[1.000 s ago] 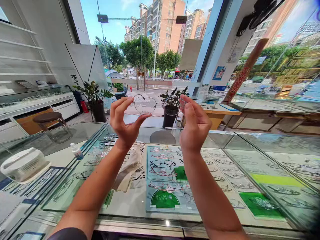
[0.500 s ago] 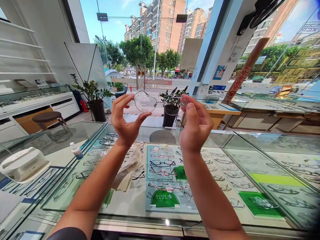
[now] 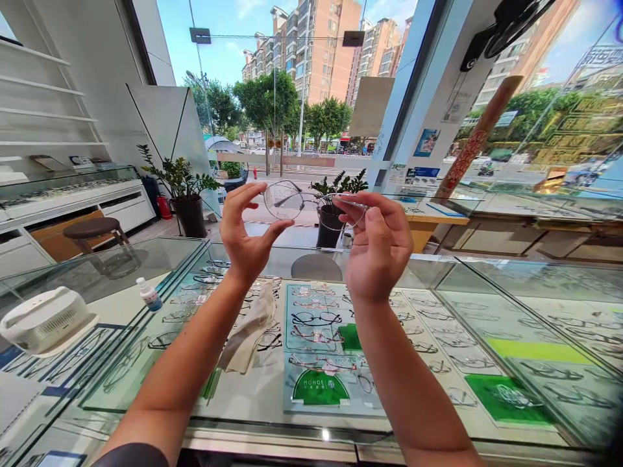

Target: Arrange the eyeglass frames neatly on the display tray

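I hold a thin metal-framed pair of glasses [image 3: 311,202] up at eye level over a glass display counter [image 3: 121,295]. My left hand [image 3: 247,232] pinches the left lens rim between thumb and fingers. My right hand [image 3: 379,246] pinches the right lens rim, with the fingers curled round it. The glasses are tilted, with the lenses partly facing down. A beige cleaning cloth [image 3: 248,331] lies on the counter glass under my left wrist.
Under the counter glass lie several rows of spectacle frames and green display cards [image 3: 320,389]. A small white dropper bottle [image 3: 148,294] and a white machine [image 3: 46,319] stand at the left. Two potted plants [image 3: 187,188] and a stool [image 3: 92,229] stand beyond the counter, before the shop windows.
Both hands have tipped the glasses forward, so the lenses now lie flatter. My right hand's fingers have shifted over the top of the right rim. The arms stay in place.
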